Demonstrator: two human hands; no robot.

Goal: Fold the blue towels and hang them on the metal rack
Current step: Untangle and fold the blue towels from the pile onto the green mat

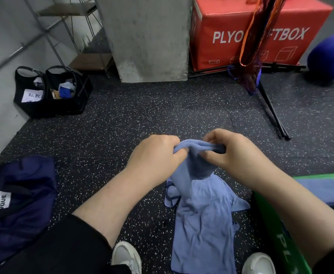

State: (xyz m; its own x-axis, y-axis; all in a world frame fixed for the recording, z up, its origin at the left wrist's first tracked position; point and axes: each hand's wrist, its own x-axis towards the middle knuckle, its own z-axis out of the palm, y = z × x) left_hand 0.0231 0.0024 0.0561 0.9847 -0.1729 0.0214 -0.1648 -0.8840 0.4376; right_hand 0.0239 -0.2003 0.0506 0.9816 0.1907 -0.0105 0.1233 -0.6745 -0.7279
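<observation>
A light blue towel hangs crumpled from my two hands down toward the speckled floor between my shoes. My left hand grips its upper edge on the left. My right hand pinches the same bunched edge on the right, close to the left hand. More blue towel fabric lies on a green box at the right edge. A metal rack with wooden shelves stands at the back left against the wall.
A grey concrete pillar stands ahead, with a red plyo box and a black stand with netting to its right. Two black bags sit by the left wall. A dark blue garment lies at the lower left. A blue ball rests far right.
</observation>
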